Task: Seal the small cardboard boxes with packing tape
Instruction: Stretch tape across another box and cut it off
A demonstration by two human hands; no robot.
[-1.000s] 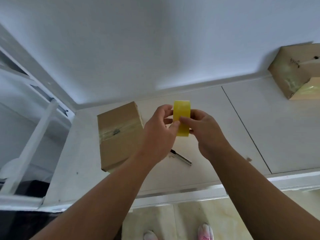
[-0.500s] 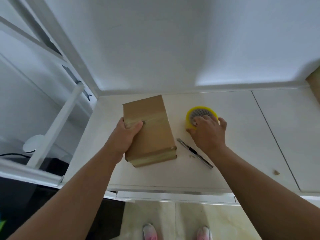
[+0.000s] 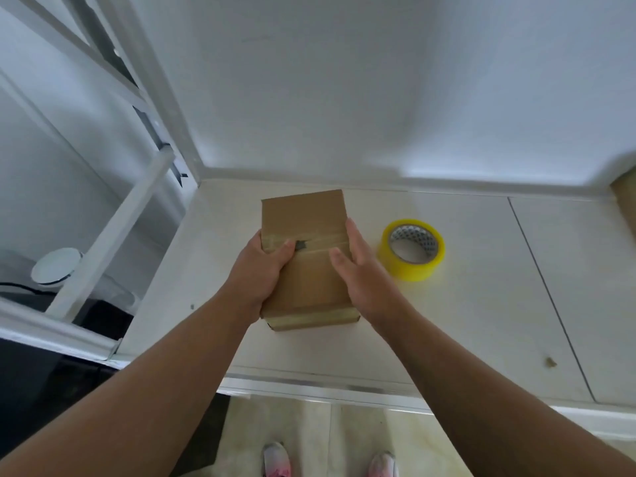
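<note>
Across the top of the view, a plain white wall [image 3: 378, 80]. Below it, a pale bench [image 3: 464, 304] with a thin seam line down its right part. From nine to eleven o'clock of the view, white frame rails [image 3: 113, 228] slanting off the bench's left end, with a round white disc [image 3: 56, 265] behind them. At six o'clock, past the bench's near edge, beige floor tiles [image 3: 344, 438]. Near the middle of the bench, a small cardboard box [image 3: 309, 284], long side pointing to twelve o'clock, crossed by a strip of clear tape [image 3: 323, 239] bearing a dark mark [image 3: 302, 245], with more tape along the near end. Left hand [image 3: 258, 273] gripping the box at its nine o'clock edge, thumb curled over the top beside the mark, fingers hidden down the side. Right hand [image 3: 358, 270] laid flat against the three o'clock edge, fingers straight, thumb resting on the top face. At three o'clock from the box, near the right hand yet apart from it, a roll of yellow packing tape [image 3: 409, 266] lying flat on the bench, hole upward. At the view's three o'clock edge, a sliver of a second cardboard box [image 3: 624, 197]. At six o'clock, toes of two pink-and-white shoes [image 3: 277, 459]. At four o'clock on the bench, a tiny brown scrap [image 3: 549, 362].
</note>
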